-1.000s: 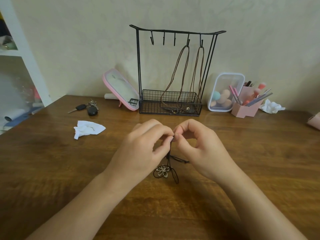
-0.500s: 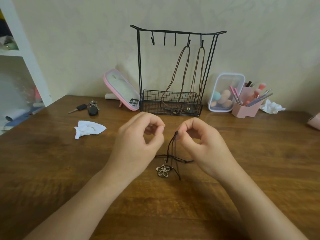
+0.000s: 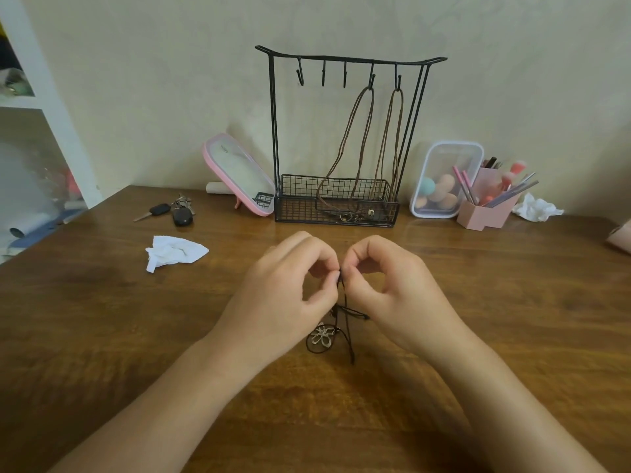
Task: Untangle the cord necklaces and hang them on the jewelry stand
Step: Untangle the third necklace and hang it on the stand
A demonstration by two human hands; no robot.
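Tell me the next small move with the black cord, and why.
Probably draw the two hands slowly apart to open the knot. The left hand and right hand both pinch the black cord at one spot. Below them its strands cross in a tangle beside the pendant on the table. Three hooks on the stand are free for it afterwards.

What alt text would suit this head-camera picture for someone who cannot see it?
A person's left hand and right hand pinch a tangled black cord necklace with a silver flower pendant over a brown wooden table. Behind them, a black wire jewelry stand holds two brown cord necklaces on its hooks.
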